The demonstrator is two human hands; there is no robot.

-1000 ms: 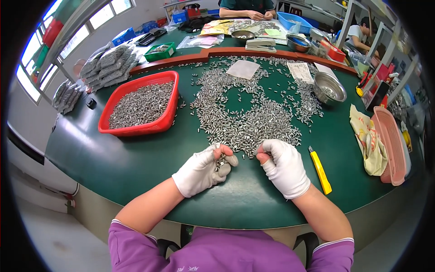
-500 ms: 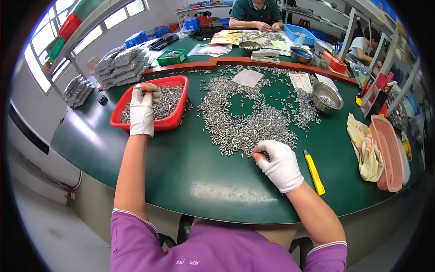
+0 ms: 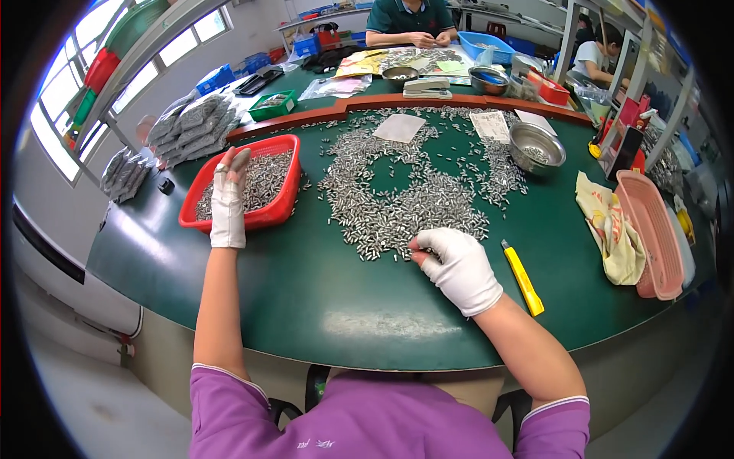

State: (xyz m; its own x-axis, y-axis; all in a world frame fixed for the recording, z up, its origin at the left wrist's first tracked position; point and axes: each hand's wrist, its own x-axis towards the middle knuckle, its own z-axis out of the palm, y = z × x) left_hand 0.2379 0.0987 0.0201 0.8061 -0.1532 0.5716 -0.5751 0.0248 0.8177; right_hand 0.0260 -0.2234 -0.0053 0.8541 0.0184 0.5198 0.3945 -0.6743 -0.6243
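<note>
My left hand (image 3: 228, 200), in a white glove with bare fingertips, is over the near left part of a red plastic basket (image 3: 291, 187). Its fingers are stretched out and open above the small metal pins (image 3: 267, 180) that fill the basket. At the near edge of a wide spread of silvery metal pins (image 3: 420, 210) on the green table is my right hand (image 3: 461, 269), gloved the same way. Thumb and fingers there are curled together, and what lies between them is hidden.
A yellow utility knife (image 3: 523, 278) lies right of my right hand. Beyond the pins stand a steel bowl (image 3: 537, 148) and a wooden ledge (image 3: 329, 113). Filled bags (image 3: 191, 126) are stacked left; a pink basket (image 3: 650, 237) sits right. Another person (image 3: 413, 23) works opposite.
My left hand has opened from curled to stretched fingers over the basket. My right hand stays closed at the pile's near edge. The whole view has shifted slightly.
</note>
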